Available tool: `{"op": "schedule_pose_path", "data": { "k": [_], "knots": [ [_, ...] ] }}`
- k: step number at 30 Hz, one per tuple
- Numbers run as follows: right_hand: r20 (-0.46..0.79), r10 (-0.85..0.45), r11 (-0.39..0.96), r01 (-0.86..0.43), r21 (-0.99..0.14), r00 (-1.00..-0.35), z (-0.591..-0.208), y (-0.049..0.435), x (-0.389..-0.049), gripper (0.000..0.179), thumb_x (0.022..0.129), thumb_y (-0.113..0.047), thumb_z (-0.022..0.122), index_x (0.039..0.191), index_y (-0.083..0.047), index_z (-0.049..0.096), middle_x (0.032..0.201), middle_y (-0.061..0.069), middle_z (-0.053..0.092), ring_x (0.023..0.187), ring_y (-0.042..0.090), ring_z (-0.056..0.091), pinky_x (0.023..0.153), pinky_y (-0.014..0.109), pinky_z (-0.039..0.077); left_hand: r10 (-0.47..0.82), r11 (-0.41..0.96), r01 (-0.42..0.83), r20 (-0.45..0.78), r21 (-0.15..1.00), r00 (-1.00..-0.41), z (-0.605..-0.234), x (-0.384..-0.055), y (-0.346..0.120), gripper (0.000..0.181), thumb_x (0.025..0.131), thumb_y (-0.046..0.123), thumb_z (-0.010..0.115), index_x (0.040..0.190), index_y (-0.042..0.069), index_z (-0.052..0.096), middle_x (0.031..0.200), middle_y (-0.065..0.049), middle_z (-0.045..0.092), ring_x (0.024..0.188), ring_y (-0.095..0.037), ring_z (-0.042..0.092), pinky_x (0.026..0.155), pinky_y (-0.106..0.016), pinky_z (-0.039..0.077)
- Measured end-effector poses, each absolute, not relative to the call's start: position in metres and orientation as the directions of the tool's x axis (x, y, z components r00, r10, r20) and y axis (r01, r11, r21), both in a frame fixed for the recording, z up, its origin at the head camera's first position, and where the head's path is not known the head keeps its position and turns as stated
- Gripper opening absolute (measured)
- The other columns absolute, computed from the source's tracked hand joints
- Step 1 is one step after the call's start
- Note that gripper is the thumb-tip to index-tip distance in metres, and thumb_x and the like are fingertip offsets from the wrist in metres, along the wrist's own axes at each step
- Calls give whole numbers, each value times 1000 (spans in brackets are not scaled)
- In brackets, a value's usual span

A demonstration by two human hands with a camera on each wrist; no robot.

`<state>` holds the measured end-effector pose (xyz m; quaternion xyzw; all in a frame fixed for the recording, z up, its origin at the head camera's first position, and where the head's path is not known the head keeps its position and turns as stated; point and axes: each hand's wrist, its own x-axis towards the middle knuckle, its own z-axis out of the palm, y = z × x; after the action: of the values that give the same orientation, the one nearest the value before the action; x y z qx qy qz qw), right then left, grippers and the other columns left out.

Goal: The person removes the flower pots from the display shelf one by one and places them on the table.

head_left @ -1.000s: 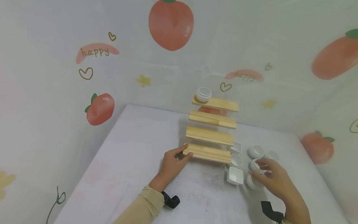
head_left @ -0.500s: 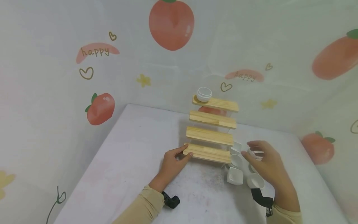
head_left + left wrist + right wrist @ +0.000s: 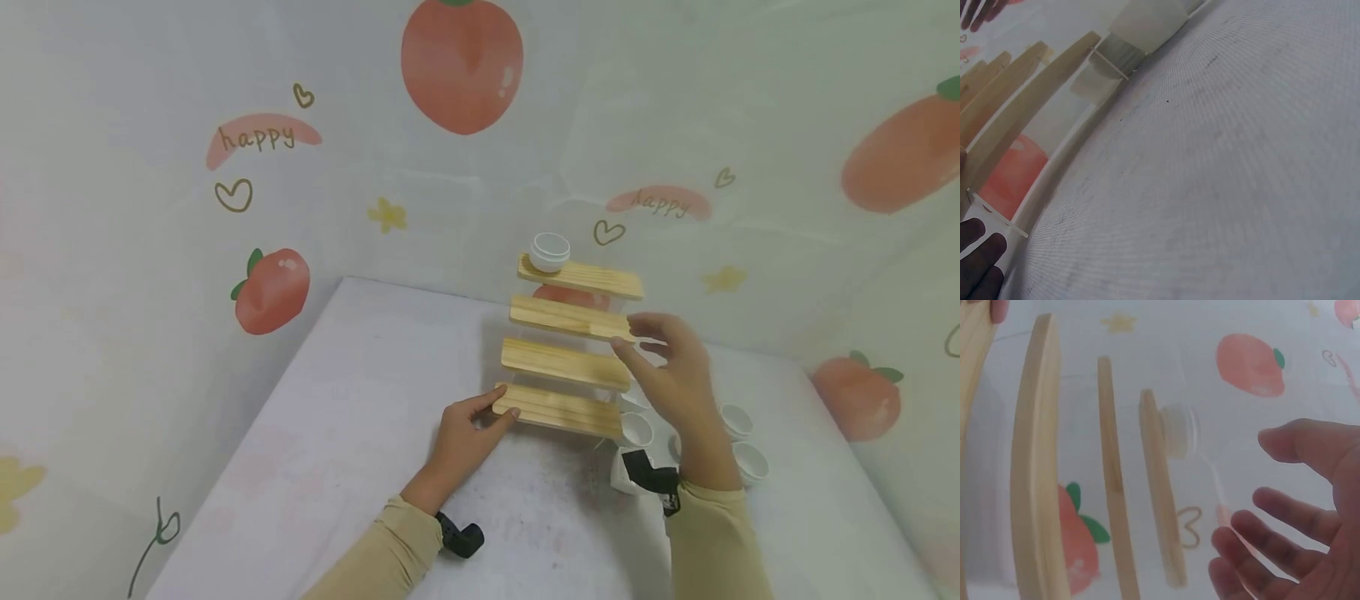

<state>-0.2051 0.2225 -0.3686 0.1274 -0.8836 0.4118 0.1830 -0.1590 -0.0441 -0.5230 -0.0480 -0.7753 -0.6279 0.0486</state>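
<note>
A stepped display rack with several pale wooden boards (image 3: 566, 362) on clear supports stands on the white table. My left hand (image 3: 461, 446) pinches the left end of its lowest board (image 3: 558, 411), thumb at the front edge. In the head view my right hand (image 3: 675, 375) overlaps the right end of the second board from the top (image 3: 570, 317). The right wrist view shows that hand's spread thumb and fingers (image 3: 1285, 515) with nothing between them, apart from the boards. One small round white bowl (image 3: 550, 252) sits on the left of the top board.
Beside the rack's right end are a round white bowl (image 3: 636, 429) and a square white dish (image 3: 624, 473), partly behind the right wrist strap. Further right stand more round bowls (image 3: 750, 462); my right arm hides others. A fruit-print backdrop (image 3: 465, 200) rises behind the table.
My right hand has moved from over the bowls on the right, up and leftward to the rack's right side. The left hand stays on the lowest board; the bowl on top has not moved.
</note>
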Motion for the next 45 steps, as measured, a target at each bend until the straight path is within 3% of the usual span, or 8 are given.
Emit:
{"op": "schedule_pose_path", "data": {
  "k": [8,17,27,45],
  "knots": [
    [448,-71,556,-408,-724,-891,-360,195,-238,39,98,-17,78,130,1,67,129,13,69,122,22,63,103,26,53,21,190,132,130,973,-991,-519,-157,-45,52,95,37,82,142,18,69,146,-2,66,143,-22,58,119,-49,47],
    [454,-55,506,-417,-755,-889,-366,176,-269,48,97,-17,81,135,6,62,133,25,63,126,33,61,110,53,53,24,194,114,111,974,-994,-521,-158,-44,52,95,39,82,142,22,69,146,2,66,143,-18,57,119,-47,47],
    [399,-61,457,-381,-803,-915,-364,157,-291,55,97,-20,80,141,5,56,145,24,56,133,37,57,115,55,50,13,215,128,129,968,-992,-523,-161,-46,52,95,38,83,142,21,69,145,1,67,141,-17,58,119,-45,48],
    [398,-63,448,-383,-808,-915,-363,133,-316,71,92,-20,83,151,3,50,150,24,52,130,37,58,109,54,53,18,230,103,101,968,-995,-519,-159,-46,51,95,38,82,142,23,69,146,4,66,143,-15,57,116,-43,50]
  ]
}}
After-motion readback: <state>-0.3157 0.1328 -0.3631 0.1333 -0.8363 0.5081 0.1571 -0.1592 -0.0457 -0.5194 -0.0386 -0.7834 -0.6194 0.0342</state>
